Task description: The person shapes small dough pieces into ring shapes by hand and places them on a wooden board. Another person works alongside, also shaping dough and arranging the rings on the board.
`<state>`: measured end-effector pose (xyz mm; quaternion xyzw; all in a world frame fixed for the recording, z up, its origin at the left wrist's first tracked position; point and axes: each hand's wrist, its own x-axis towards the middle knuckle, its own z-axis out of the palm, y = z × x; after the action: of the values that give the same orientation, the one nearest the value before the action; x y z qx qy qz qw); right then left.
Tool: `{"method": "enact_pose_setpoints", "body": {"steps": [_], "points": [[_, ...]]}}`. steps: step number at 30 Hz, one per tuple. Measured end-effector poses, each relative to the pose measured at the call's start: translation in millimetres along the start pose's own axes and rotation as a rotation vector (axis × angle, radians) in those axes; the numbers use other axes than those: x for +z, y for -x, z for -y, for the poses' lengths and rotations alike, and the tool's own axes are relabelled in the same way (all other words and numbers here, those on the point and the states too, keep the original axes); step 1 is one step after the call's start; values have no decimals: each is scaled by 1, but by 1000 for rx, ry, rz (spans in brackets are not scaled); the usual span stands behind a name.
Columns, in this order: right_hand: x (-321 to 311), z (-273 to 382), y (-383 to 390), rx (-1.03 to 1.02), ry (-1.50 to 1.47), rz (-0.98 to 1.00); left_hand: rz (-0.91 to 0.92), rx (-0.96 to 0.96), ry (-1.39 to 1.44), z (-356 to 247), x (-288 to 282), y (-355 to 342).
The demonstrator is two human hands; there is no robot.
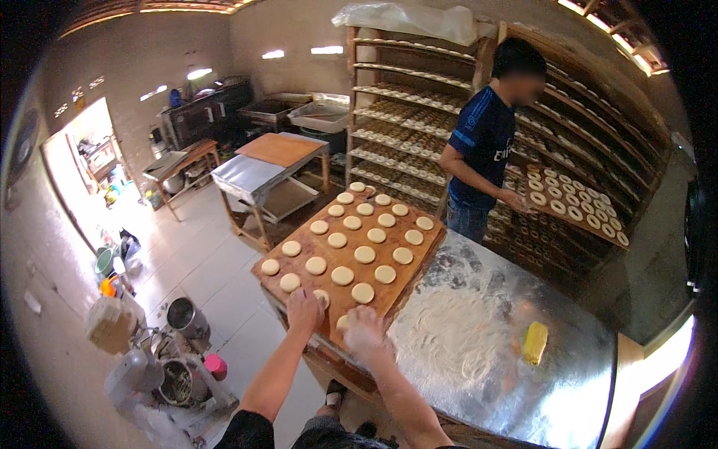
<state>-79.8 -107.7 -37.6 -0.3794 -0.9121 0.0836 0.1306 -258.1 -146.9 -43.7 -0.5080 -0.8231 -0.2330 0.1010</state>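
Bare forearms (275, 378) stretch from the lower edge toward a brown wooden board (390, 296) set with rows of pale dough rounds (342, 276). At the board's near end, the left hand (304, 310) has its fingers bent down at one round; whether they grip it cannot be told. The right hand (364, 334), blurred, is bent over another round just beside it, its grip likewise unclear. To the right spreads a metal-topped desk (467, 396), its shiny surface smeared with white flour (449, 329), a yellow block (535, 343) lying toward the far side. Beyond, a co-worker (482, 142) in a blue shirt holds a board of dough rings (572, 196) before tall racks (411, 93) loaded with trays. Across the room, an orange-brown panel (282, 149) lies on a smaller desk (250, 177). Pale tiles cover the floor (217, 266); daylight floods a doorway (90, 161) at left, and metal pots (187, 318) stand at lower left, near a pink container (215, 366).
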Motion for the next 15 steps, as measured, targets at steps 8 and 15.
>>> {"method": "enact_pose_setpoints", "body": {"steps": [8, 15], "points": [[-21, -25, -19, 426, -760, 269, 209, 238, 623, -16, -16, -36], [-55, -20, -6, -132, -402, 680, 815, 477, 1013, -112, 20, -85]]}}
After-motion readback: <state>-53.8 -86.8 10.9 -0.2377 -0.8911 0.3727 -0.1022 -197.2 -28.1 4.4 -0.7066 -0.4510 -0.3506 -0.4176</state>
